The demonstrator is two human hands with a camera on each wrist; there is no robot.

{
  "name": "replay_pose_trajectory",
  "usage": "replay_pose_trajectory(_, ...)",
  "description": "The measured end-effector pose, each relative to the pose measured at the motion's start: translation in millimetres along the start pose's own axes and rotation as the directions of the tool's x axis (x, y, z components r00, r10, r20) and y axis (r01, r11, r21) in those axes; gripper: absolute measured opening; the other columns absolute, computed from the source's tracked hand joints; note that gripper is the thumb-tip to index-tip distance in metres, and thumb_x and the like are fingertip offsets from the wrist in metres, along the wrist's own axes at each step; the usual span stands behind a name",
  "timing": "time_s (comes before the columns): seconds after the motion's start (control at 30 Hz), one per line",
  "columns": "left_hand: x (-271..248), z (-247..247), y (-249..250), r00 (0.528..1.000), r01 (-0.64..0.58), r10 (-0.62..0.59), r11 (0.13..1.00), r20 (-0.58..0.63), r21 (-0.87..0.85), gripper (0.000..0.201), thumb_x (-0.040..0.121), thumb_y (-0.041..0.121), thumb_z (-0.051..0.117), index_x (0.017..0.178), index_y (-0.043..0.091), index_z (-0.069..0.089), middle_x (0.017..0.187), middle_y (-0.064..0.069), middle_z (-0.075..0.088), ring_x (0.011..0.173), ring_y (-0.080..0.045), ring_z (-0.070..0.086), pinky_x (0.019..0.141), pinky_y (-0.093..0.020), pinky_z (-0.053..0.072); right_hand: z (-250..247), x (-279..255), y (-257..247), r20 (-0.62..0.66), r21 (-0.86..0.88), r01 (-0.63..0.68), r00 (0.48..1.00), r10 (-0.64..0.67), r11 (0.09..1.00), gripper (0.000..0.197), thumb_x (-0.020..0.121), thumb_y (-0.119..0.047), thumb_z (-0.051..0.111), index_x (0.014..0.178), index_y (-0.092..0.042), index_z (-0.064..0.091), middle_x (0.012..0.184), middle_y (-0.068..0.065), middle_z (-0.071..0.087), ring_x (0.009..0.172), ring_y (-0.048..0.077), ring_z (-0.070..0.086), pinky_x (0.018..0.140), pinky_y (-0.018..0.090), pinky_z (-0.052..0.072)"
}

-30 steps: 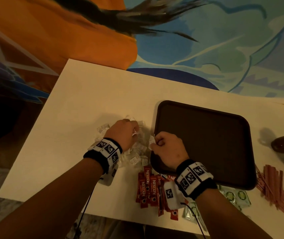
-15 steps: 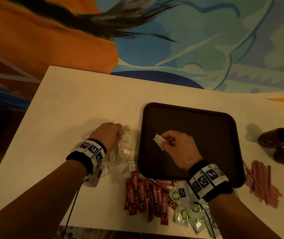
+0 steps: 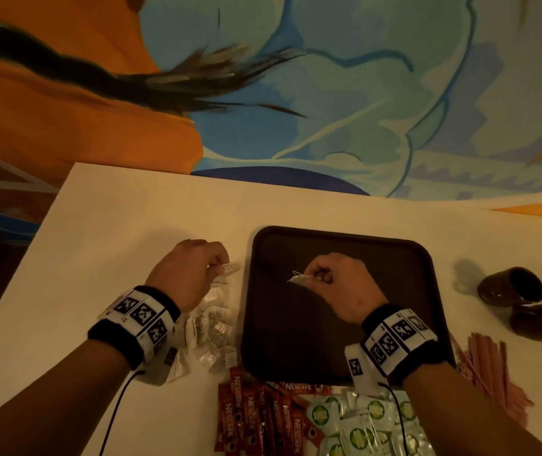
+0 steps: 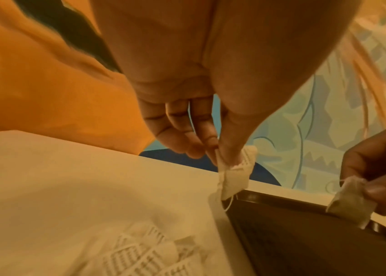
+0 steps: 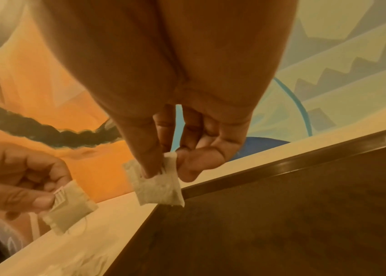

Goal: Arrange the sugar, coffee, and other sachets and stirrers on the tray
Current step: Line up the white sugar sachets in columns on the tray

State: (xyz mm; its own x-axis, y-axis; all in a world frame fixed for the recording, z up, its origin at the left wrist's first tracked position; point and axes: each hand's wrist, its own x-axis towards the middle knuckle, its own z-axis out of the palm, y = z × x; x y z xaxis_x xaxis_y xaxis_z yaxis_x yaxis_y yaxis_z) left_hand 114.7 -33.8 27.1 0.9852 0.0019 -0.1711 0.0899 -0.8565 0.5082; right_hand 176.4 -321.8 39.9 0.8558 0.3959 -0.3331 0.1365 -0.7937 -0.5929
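Note:
A dark brown tray [image 3: 394, 268] lies on the white table [image 3: 131, 218], with nothing lying on it. My right hand [image 3: 320, 274] hovers over the tray's left half and pinches a small white sachet [image 3: 299, 278] [image 5: 158, 188] between thumb and fingers. My left hand [image 3: 210, 263], just left of the tray, pinches another white sachet [image 3: 230, 268] [image 4: 234, 177] above the heap of white sachets [image 3: 210, 330]. Red Nescafe coffee sticks [image 3: 263, 419] and green-printed sachets [image 3: 365, 426] lie at the table's near edge. Pinkish stirrers [image 3: 493, 366] lie right of the tray.
Two dark brown cups [image 3: 509, 287] lie on their sides at the far right of the table. A colourful carpet [image 3: 328, 93] covers the floor beyond the table. The table's left part [image 3: 82, 274] shows bare surface.
My right hand carried its sachet from the tray's left rim further in over the tray. My left hand lifted a sachet out of the white heap. The head view shifted.

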Motion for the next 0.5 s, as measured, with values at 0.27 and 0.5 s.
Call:
replay_pose_trajectory(0.27,47,14,32,0.995,0.062,-0.055,0.995,0.088,-0.079,0.007,0.095,0.022,0.065,0.097,0.029,0.068,0.099,0.009,0.065,0.087,-0.009,0.06,0.072,-0.024,0.044,-11,26,13,0.119,0.049,-0.089,0.989,0.082,0.995,0.009,0.096,-0.022,0.069,0.098,-0.031,0.069,0.097,-0.011,0.066,0.086,0.005,0.063,0.069,0.016,0.049)
replay_pose_trajectory(0.5,85,27,49,0.985,0.096,-0.081,0.991,0.151,-0.09,0.011,0.096,0.022,0.065,0.105,0.026,0.069,0.097,0.009,0.062,0.081,-0.004,0.055,0.06,-0.008,0.034,-20,55,21,0.115,0.057,-0.089,0.99,0.082,0.994,0.006,0.096,-0.025,0.069,0.1,-0.03,0.07,0.098,-0.011,0.067,0.088,0.004,0.062,0.072,0.018,0.048)
